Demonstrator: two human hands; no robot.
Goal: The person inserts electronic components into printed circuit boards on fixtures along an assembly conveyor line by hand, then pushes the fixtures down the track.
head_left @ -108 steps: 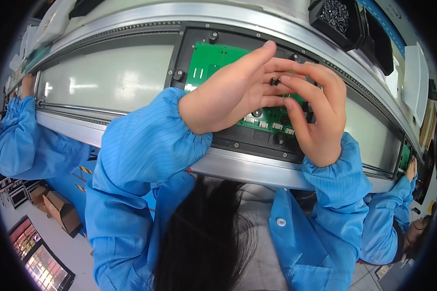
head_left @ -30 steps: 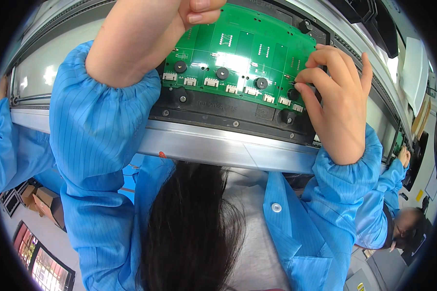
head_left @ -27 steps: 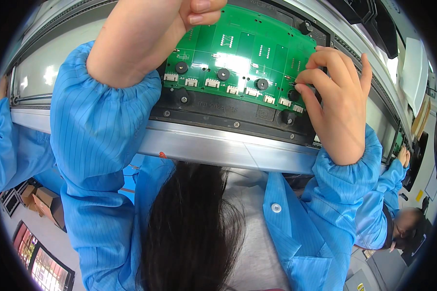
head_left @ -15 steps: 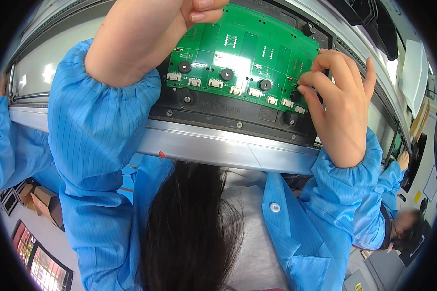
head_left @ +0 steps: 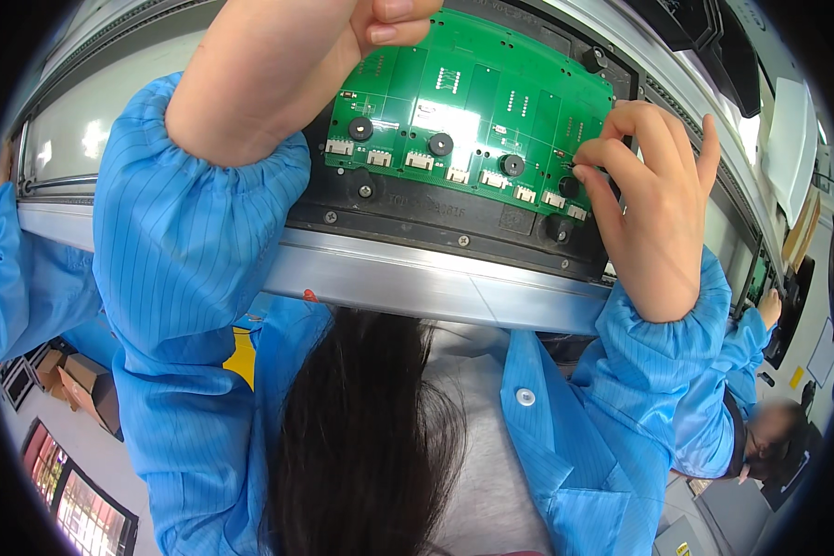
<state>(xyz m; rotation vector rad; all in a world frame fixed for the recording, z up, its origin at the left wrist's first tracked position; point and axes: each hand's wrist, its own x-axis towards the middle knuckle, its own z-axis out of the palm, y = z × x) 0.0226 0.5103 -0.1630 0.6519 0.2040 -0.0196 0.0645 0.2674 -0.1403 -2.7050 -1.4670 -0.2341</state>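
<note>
A green circuit board (head_left: 477,111) lies in a black carrier frame (head_left: 408,208). Along its near edge run several white connectors (head_left: 419,161) and black round buzzers (head_left: 440,144). My right hand (head_left: 653,199) is at the board's right end, thumb and forefinger pinched just above the rightmost buzzer (head_left: 568,187); what sits between the fingertips is too small to make out. Over the board's far left part, my left hand (head_left: 343,42) has its visible fingers curled. Its thumb and fingertips are partly cut off by the upper picture edge, so anything held there is hidden.
A metal rail (head_left: 380,273) runs between the carrier and my body. Co-workers' blue sleeves show at the left (head_left: 37,269) and the right (head_left: 737,357). Open cardboard boxes (head_left: 88,385) stand at lower left. Black equipment (head_left: 713,46) is at the upper right.
The carrier and board have shifted slightly to the right. My left hand has moved a little right too, while my right hand keeps its pinch at nearly the same spot. Something yellow now shows beside my left sleeve.
</note>
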